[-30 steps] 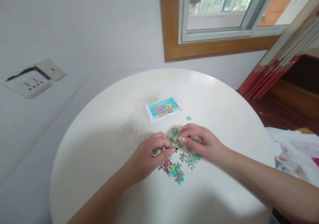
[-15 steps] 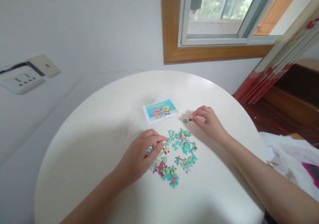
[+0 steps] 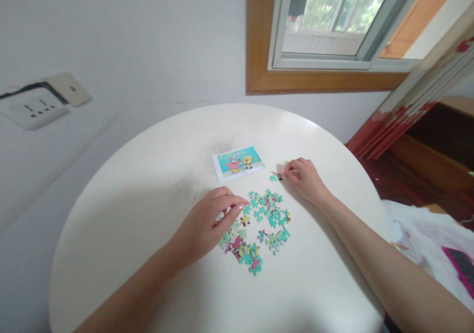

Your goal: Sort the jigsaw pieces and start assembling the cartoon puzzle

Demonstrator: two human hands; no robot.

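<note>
Nearest, on the near side of the cartoon picture card [image 3: 240, 162], knobbed jigsaw pieces [image 3: 274, 218] in teal, pink and yellow lie in a loose ring on the smooth white counter [image 3: 122, 234]. The left hand [image 3: 211, 217] curls loosely over the ring's left side; whether its fingertips pinch anything, I cannot tell. Off the card's right end, the right hand [image 3: 305, 179] has thumb and fingers drawn together; a dark-marked piece [image 3: 280, 176] sits at their left, cardward, much nearer this hand. Blur leaves gripped or merely touched undecided. A teal piece [image 3: 273, 178] lies just beside it. The flat, white-margined card's long axis runs left to right, right end angled slightly away.
</note>
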